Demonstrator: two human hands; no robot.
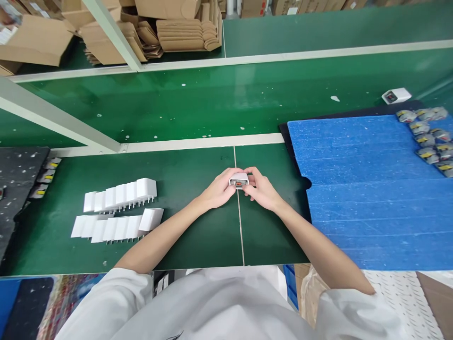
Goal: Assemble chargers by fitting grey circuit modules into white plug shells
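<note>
A small white plug charger housing (239, 176) is held over the middle of the green bench. Its open end faces me and shows small parts inside, one of them orange. My left hand (221, 190) grips it from the left, thumb at the lower edge and fingers over the top. From the right, my right hand (262, 190) pinches its side between thumb and fingers. To the left lie two rows of white plug chargers with metal pins, a back row (121, 194) and a front row (115, 228).
A blue foam mat (368, 189) covers the right side, with several small silver-and-yellow parts (426, 140) at its far right. Behind it lies another white housing (397, 96). A black mat (21, 184) is at far left. Flattened cardboard (180, 35) sits on the shelf behind the white frame (198, 143).
</note>
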